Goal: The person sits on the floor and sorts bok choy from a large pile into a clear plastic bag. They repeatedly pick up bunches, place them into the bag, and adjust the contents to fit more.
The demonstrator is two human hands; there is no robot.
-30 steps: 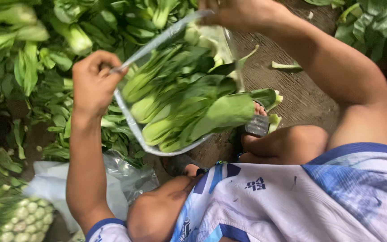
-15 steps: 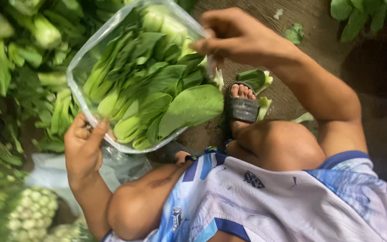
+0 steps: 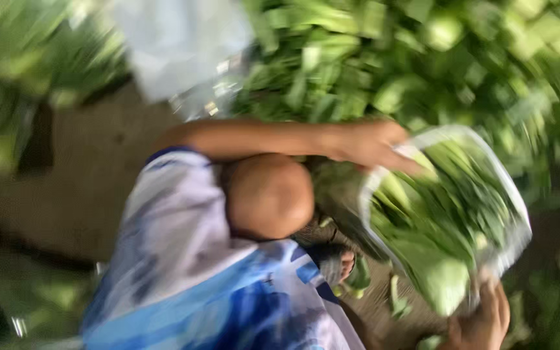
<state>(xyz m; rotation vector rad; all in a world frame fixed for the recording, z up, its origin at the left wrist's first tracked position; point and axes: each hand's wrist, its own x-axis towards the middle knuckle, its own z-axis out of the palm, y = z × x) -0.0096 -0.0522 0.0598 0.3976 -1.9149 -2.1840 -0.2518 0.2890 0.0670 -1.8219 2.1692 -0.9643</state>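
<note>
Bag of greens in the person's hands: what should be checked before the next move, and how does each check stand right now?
1. Left hand touching the mouth of the clear bag: ok.
2. Right hand at the bag's lower end: ok.
3. Both grips firm: cannot tell, the picture is blurred.
4. Leafy greens inside the bag: ok.
5. Ground by the sandalled foot free of scraps: not ok, loose leaves lie there.

One head-worn camera looks steeply down, close over the person's knee; blurred.
</note>
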